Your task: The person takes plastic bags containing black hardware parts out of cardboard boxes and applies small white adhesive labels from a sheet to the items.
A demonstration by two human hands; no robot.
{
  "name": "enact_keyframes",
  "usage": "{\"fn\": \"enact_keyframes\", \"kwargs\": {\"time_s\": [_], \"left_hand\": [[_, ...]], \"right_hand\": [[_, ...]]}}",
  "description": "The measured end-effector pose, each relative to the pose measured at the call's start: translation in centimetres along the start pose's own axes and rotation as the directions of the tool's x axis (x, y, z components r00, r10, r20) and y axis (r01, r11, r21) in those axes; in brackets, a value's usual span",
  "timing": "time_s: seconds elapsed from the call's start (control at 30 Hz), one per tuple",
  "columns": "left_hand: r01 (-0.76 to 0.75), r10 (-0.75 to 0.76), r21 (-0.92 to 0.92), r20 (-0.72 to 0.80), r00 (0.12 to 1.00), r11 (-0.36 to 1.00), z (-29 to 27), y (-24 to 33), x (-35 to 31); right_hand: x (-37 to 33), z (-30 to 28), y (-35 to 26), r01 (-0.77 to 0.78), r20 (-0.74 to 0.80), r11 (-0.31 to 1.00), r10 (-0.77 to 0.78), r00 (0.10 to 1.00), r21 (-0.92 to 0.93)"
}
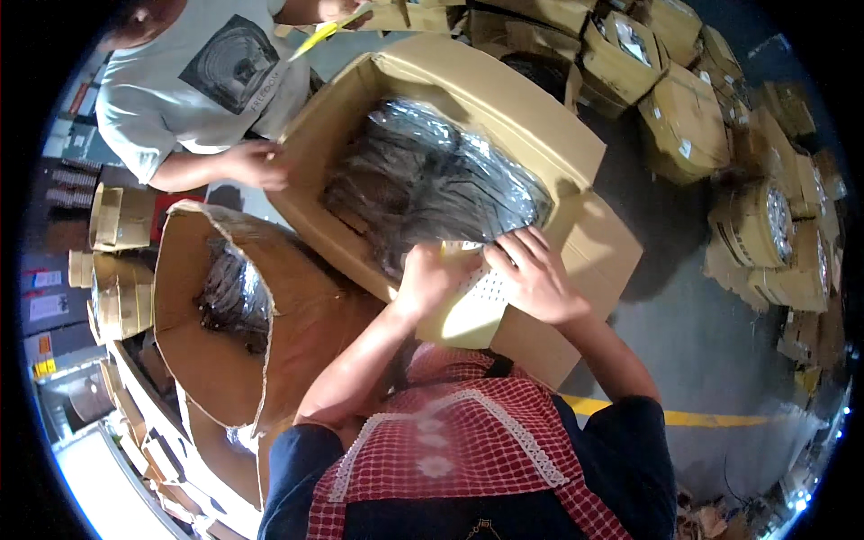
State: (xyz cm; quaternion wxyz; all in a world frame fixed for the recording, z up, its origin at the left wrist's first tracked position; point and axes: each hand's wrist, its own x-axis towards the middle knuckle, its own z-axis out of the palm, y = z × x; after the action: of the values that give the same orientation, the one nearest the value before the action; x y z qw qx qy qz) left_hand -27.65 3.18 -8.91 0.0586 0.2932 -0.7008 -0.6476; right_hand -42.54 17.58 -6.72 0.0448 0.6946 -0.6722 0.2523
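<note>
My left hand (430,277) is closed on the left edge of a pale yellow sheet (461,322) with rows of small marks. The fingers of my right hand (540,277) are curled over the sheet's upper right part; whether they pinch something small there is hidden. The sheet lies at the near side of a large open carton (468,72), in front of my red checked apron (450,450). Inside the carton are dark goods in shiny clear plastic (432,171), just beyond both hands.
At the far left a co-worker (207,90) stands by the carton with one hand near its edge and a yellow strip (326,34) by the other. An open brown carton (211,360) with plastic-wrapped goods is on my left. More cartons (684,126) are stacked at the right.
</note>
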Motion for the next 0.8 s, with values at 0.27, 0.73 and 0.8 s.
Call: {"fn": "enact_keyframes", "kwargs": {"time_s": [0.27,0.73,0.8], "left_hand": [[0.102,-0.400,0.578,0.415,0.817,0.809,0.0,-7.3,12.2],[-0.601,-0.167,0.770,0.578,0.799,-0.211,8.4,-11.7,28.7],[-0.640,-0.140,0.760,0.625,0.768,-0.118,7.0,-11.3,30.0]], "right_hand": [[-5.6,-1.6,6.7,-0.489,-0.305,0.713,0.675,0.672,0.503],[-12.9,-1.6,7.2,-0.651,-0.228,0.414,0.907,0.354,0.636],[-13.9,-2.0,7.5,-0.668,-0.232,0.399,0.915,0.329,0.628]]}}
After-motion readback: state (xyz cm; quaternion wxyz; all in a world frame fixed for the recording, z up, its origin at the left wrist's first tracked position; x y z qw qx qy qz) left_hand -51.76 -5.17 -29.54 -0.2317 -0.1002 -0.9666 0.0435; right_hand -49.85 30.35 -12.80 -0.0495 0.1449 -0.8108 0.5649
